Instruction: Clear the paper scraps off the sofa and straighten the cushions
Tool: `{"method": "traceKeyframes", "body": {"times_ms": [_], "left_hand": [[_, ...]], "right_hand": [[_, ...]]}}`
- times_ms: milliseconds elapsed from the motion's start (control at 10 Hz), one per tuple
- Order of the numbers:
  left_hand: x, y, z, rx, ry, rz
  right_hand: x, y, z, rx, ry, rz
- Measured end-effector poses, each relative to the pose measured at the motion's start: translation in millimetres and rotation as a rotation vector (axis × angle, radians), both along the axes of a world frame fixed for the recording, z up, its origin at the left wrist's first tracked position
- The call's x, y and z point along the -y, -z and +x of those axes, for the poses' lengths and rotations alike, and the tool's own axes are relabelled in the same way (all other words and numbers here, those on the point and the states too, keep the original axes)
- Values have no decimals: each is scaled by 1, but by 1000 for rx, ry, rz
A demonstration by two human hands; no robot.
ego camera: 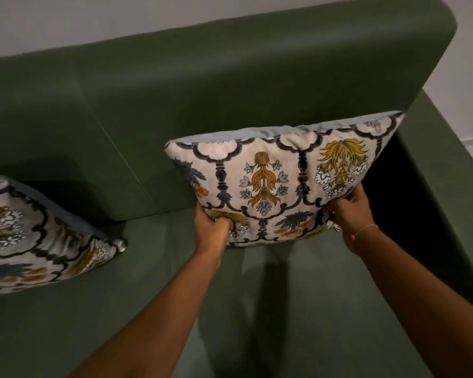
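Head view: left hand (215, 227) and right hand (348, 211), fingers closed on the patterned cushion's (281, 184) lower corners, hold it upright against the sofa (230, 85) back; best seated square, bottom edge tucked.

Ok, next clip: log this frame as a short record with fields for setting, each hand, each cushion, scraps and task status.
setting: green sofa against a pale wall
left hand: grips the lower left edge of the held cushion
right hand: grips its lower right edge; thin bracelet on the wrist
held cushion: patterned, upright, near the backrest at the sofa's right end
second cushion: same pattern, tilted on the seat at the left
paper scraps: none visible on the seat in view
task status: right cushion being set; left one not yet straightened
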State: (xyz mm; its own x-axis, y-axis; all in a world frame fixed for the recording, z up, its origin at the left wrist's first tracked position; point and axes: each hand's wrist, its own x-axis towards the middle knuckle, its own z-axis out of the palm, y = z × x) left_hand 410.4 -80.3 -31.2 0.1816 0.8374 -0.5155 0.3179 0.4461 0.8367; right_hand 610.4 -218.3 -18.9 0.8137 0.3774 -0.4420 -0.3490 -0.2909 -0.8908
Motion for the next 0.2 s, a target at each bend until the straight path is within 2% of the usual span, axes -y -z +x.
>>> {"method": "traceKeyframes", "body": {"times_ms": [200], "left_hand": [[0,7,-18,-31,86,25]], "right_hand": [[14,-7,-23,196,72,-133]]}}
